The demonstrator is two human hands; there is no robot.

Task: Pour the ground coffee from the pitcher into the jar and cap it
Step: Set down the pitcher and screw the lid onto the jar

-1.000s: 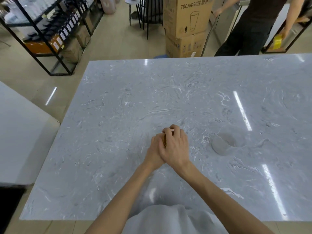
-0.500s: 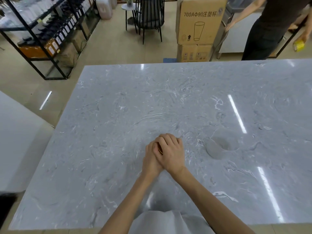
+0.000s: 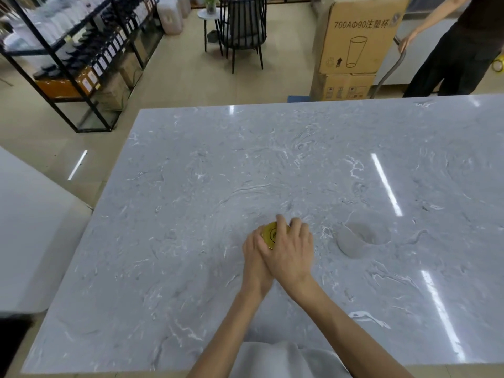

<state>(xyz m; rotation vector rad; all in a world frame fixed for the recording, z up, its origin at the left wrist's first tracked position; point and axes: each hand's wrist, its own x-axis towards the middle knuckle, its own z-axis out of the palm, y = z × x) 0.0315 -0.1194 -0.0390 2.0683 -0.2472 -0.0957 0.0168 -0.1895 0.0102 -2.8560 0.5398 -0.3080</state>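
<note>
Both of my hands meet at the middle of the grey marble table (image 3: 191, 214). My right hand (image 3: 291, 252) lies over the gold cap (image 3: 268, 233) of the jar, fingers curled around its rim. My left hand (image 3: 252, 257) wraps the jar's body from the left; the jar itself is hidden under the hands. The pitcher (image 3: 360, 237), a grey cup that blends with the marble, stands just right of my hands with its mouth facing me. I cannot see coffee in it.
Stacked cardboard boxes (image 3: 354, 47) and a person in dark clothes (image 3: 458, 50) stand beyond the table's far right edge. A black shelving rack (image 3: 81, 58) lines the left, a black chair (image 3: 242, 28) sits behind. A white counter (image 3: 27, 227) adjoins the table's left.
My right hand has shifted on the jar so that the gold cap now shows between the fingers. The head camera tilted, bringing the hands lower in view.
</note>
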